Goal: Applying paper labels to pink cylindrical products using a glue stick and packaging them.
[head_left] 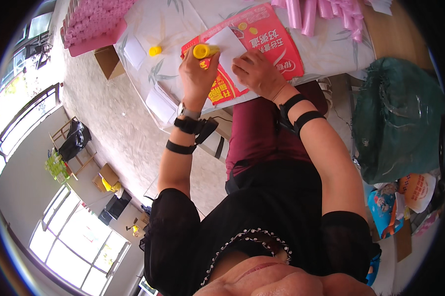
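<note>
My left hand (196, 78) is closed round a small yellow tube-like container (201, 51), its round end facing up. White paper (228, 43) lies beside it on a red printed sheet (274, 42) that covers part of the table. Over the lower right part of that paper is my right hand (258, 74), with its fingers curled and pressed together; whatever is between them is hidden. Left of my left hand, a small yellow cap-like piece (155, 51) rests on the tablecloth (158, 27).
Stacks of white paper (161, 102) sit at the table's near left edge. Pink rolled pieces fill a pink box (96, 42) at far left; more pink tubes (308, 17) lie at far right. A dark green sack (400, 121) stands right of the table.
</note>
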The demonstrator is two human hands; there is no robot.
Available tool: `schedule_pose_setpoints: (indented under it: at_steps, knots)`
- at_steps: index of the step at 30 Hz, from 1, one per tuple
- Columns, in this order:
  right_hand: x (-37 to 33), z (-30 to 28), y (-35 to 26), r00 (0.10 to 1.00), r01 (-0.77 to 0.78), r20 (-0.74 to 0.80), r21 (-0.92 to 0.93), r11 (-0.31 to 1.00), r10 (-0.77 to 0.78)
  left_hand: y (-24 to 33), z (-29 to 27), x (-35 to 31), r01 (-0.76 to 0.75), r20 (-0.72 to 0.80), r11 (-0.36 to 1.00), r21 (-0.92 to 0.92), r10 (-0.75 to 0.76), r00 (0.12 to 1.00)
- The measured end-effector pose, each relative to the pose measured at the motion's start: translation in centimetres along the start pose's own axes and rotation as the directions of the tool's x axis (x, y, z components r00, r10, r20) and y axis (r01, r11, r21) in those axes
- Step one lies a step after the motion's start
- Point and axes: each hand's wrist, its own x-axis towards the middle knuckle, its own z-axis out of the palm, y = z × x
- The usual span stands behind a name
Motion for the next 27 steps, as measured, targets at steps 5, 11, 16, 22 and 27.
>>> schedule_pose_setpoints:
  at_steps: [5,11,16,22,27]
  knots:
    - [0.1,0.0,-0.1,1.000,-0.019,0.025,0.066,0.998,0.018,0.7,2.6,2.6,-0.060,0.005,0.996,-0.063,0.060,0.998]
    - [0.0,0.2,0.1,1.000,-0.030,-0.007,0.073,0.997,0.030,-0.5,0.2,0.9,-0.024,0.016,1.000,-0.004,0.024,1.000]
    - [0.1,0.1,0.0,1.000,-0.021,0.023,0.049,0.999,0.020,0.4,1.0,1.6,0.048,0.003,0.996,-0.081,-0.048,0.999]
    - [-0.1,0.1,0.0,1.000,-0.030,-0.003,0.040,0.999,0.030,0.5,2.5,2.9,-0.024,0.009,0.996,-0.090,0.025,1.000]
    - [-0.2,-0.1,0.0,0.998,-0.026,0.064,0.027,0.999,0.024,-1.0,0.0,0.7,0.015,-0.020,0.999,0.048,-0.014,1.000]
